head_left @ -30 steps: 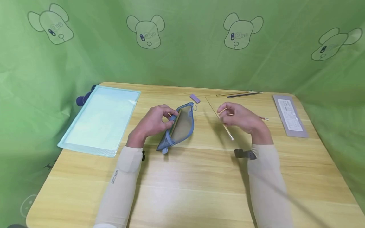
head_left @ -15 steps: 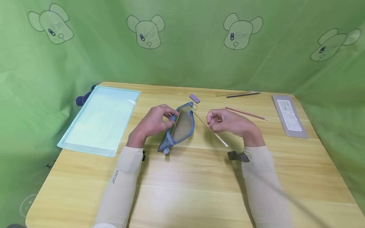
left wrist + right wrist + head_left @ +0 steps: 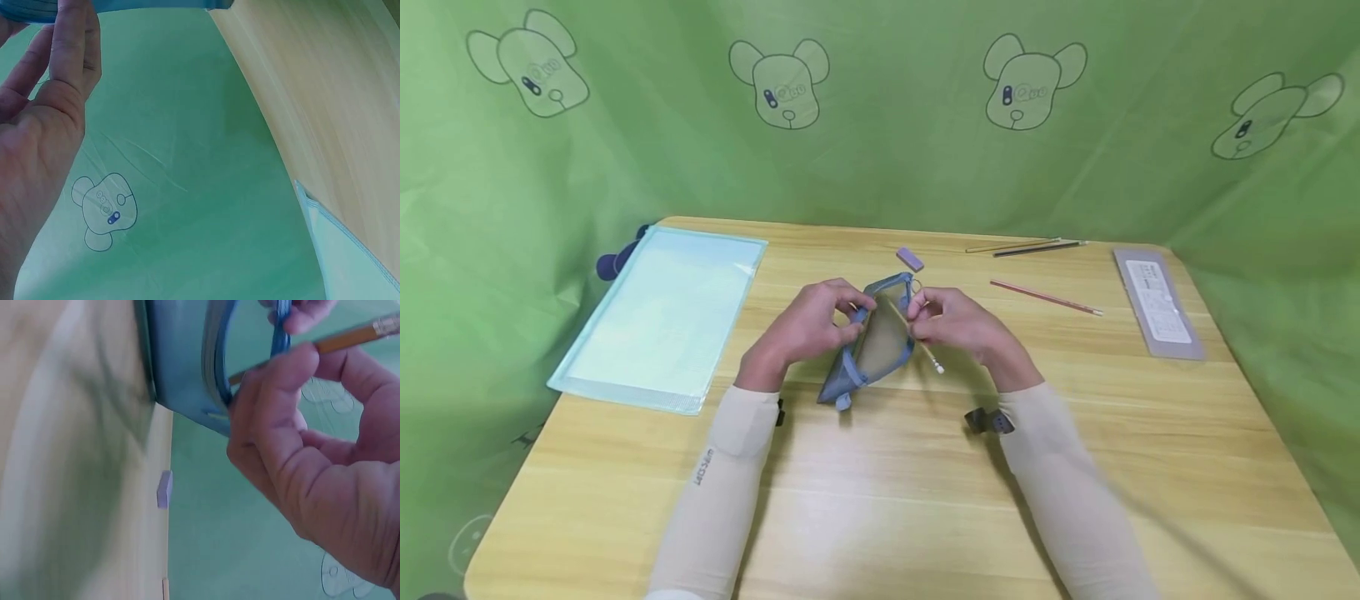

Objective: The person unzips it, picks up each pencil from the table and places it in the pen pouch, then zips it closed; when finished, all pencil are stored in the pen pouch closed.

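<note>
A blue mesh pencil case [image 3: 883, 346] stands with its zip opening spread wide, between both hands. My left hand [image 3: 812, 327] pinches the left rim of the case between thumb and fingers. With thumb and fingertips, my right hand [image 3: 958, 327] grips a yellow pencil [image 3: 931, 358] at the right rim. The pencil is tilted, its far end in the mouth of the case and its white-eraser end pointing toward me. In the right wrist view, the pencil [image 3: 350, 339] crosses the opening. A thin yellowish strip lies inside along the left rim; I cannot tell whether it is another pencil.
A purple eraser [image 3: 909, 259] lies behind the case. To the right are a red pencil [image 3: 1045, 297], a dark pencil [image 3: 1037, 248] and a yellowish pencil [image 3: 1011, 246]. A light-blue zip folder [image 3: 662, 317] lies left, a greyish flat packet [image 3: 1159, 304] far right.
My right hand has moved left with the yellow pencil, bringing its far end from beside the case into the opening. My left hand has stayed on the rim.
</note>
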The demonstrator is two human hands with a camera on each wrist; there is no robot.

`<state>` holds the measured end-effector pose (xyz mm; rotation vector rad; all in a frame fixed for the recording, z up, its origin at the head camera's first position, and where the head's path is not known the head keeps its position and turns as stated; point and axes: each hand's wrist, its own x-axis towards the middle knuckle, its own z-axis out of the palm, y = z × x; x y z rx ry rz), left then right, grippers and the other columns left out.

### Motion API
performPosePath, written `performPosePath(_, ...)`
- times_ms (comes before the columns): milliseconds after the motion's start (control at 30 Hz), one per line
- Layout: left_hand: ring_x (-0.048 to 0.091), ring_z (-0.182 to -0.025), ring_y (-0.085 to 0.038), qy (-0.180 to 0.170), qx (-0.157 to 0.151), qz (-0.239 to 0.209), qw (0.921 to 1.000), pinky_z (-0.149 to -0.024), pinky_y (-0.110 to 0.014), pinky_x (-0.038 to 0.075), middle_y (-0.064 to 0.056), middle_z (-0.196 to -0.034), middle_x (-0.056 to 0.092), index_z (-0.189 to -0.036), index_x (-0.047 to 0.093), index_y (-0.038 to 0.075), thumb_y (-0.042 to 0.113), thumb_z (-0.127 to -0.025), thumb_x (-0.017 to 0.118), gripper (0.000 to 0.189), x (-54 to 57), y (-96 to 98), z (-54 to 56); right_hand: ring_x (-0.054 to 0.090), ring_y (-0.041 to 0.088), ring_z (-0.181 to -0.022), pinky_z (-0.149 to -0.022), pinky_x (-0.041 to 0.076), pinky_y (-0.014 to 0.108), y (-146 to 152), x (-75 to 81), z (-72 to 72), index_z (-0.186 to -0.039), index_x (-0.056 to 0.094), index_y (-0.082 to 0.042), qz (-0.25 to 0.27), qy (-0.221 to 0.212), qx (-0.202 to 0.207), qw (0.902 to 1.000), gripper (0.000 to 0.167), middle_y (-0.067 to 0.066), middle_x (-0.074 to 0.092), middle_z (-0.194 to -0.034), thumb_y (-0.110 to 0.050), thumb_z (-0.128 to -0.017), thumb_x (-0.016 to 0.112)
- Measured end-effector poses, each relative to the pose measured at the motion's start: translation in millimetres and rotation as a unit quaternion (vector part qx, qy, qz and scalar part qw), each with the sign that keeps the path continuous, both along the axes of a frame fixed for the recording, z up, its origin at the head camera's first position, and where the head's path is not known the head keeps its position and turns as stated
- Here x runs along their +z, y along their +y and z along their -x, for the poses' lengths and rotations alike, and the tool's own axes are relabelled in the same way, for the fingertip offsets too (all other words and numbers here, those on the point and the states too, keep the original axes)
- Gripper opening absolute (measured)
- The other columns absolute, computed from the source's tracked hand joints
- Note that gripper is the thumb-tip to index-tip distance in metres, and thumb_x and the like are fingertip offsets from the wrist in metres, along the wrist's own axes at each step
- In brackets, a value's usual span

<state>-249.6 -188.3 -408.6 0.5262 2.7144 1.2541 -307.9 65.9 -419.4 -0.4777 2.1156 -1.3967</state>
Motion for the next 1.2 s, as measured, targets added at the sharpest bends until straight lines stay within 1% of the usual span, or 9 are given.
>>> performPosePath(233, 0.072, -0.109, -0.026, 0.0, 0.006, 0.003, 1.0, -0.094, -0.039, 0.061, -0.012, -0.123, 0.073, -0.131, 0.075, 0.003, 0.002, -0.095, 0.076, 0.036, -0.8, 2.6, 0.7, 0.06, 0.021, -0.091, -0.074, 0.058, 0.023, -21, -4.2, -8.5, -0.103, 0.062, 0.001, -0.013, 0.052, -0.041, 0.9977, 0.012, 0.01, 0.058, -0.107, 0.006, -0.092, 0.065)
performPosePath(433, 0.072, -0.112, -0.028, 0.002, 0.005, 0.004, 1.0, -0.095, -0.041, 0.062, -0.013, -0.128, 0.072, -0.132, 0.075, 0.003, 0.004, -0.096, 0.075, 0.036, -1.3, 3.3, 1.3, 0.064, 0.02, -0.09, -0.078, 0.059, 0.027, -38, -8.1, -15.3, -0.104, 0.067, -0.003, -0.037, 0.096, -0.067, 0.9925, 0.008, 0.009, 0.066, -0.101, -0.002, -0.098, 0.072)
performPosePath(567, 0.072, -0.117, -0.028, -0.006, 0.021, -0.004, 0.9997, -0.094, -0.039, 0.062, -0.01, -0.132, 0.071, -0.132, 0.075, 0.007, 0.005, -0.096, 0.076, 0.036, 0.0, 0.5, 0.3, 0.065, 0.02, -0.097, -0.086, 0.057, 0.03, -45, -8.7, -18.7, -0.107, 0.071, -0.006, -0.043, 0.101, -0.054, 0.9925, 0.008, 0.008, 0.07, -0.106, -0.01, -0.101, 0.074)
performPosePath(667, 0.072, -0.119, -0.028, -0.007, 0.033, -0.015, 0.9993, -0.096, -0.042, 0.062, -0.009, -0.135, 0.071, -0.132, 0.075, 0.007, 0.004, -0.096, 0.077, 0.037, 1.3, -2.2, -0.4, 0.066, 0.023, -0.103, -0.093, 0.058, 0.035, -45, -6.4, -20.5, -0.109, 0.072, -0.005, -0.035, 0.095, -0.034, 0.9943, 0.008, 0.011, 0.071, -0.11, -0.009, -0.103, 0.071)
performPosePath(800, 0.071, -0.119, -0.029, -0.008, 0.035, -0.018, 0.9992, -0.1, -0.045, 0.061, -0.01, -0.136, 0.07, -0.133, 0.074, 0.007, 0.004, -0.096, 0.076, 0.037, 0.6, -4.8, 0.1, 0.07, 0.028, -0.105, -0.095, 0.061, 0.041, -40, -4.1, -19.8, -0.113, 0.071, -0.001, -0.014, 0.09, -0.015, 0.9958, 0.01, 0.015, 0.072, -0.111, -0.005, -0.104, 0.067)
performPosePath(933, 0.072, -0.118, -0.028, -0.01, 0.037, -0.014, 0.9992, -0.099, -0.043, 0.061, -0.01, -0.135, 0.071, -0.133, 0.074, 0.006, 0.003, -0.096, 0.075, 0.037, -0.5, -6.0, 0.6, 0.072, 0.037, -0.11, -0.095, 0.064, 0.042, -31, -2.0, -14.1, -0.121, 0.065, 0.003, 0.022, 0.08, -0.023, 0.9963, 0.018, 0.021, 0.07, -0.115, -0.009, -0.108, 0.063)
performPosePath(1033, 0.072, -0.117, -0.028, -0.01, 0.038, -0.01, 0.9992, -0.098, -0.042, 0.06, -0.011, -0.133, 0.071, -0.132, 0.075, 0.006, 0.003, -0.096, 0.075, 0.036, -0.2, -7.2, 0.3, 0.071, 0.04, -0.113, -0.094, 0.066, 0.04, -20, -0.2, -5.2, -0.127, 0.062, 0.006, 0.039, 0.079, -0.046, 0.9951, 0.025, 0.025, 0.068, -0.121, -0.012, -0.109, 0.061)
performPosePath(1100, 0.072, -0.117, -0.028, -0.01, 0.037, -0.007, 0.9992, -0.098, -0.041, 0.06, -0.011, -0.133, 0.071, -0.132, 0.075, 0.006, 0.003, -0.096, 0.075, 0.036, 0.4, -7.9, -0.1, 0.07, 0.041, -0.113, -0.094, 0.065, 0.04, -9, -1.5, 4.2, -0.129, 0.06, 0.007, 0.026, 0.103, -0.068, 0.992, 0.028, 0.026, 0.067, -0.123, -0.013, -0.109, 0.061)
performPosePath(1200, 0.072, -0.117, -0.027, -0.012, 0.037, -0.006, 0.9992, -0.097, -0.04, 0.06, -0.01, -0.132, 0.071, -0.132, 0.075, 0.007, 0.003, -0.096, 0.075, 0.036, 0.7, -8.8, -0.4, 0.068, 0.041, -0.116, -0.101, 0.061, 0.046, 16, -4.3, 19.4, -0.132, 0.061, 0.004, -0.042, 0.163, -0.11, 0.9796, 0.031, 0.024, 0.067, -0.126, -0.016, -0.11, 0.061)
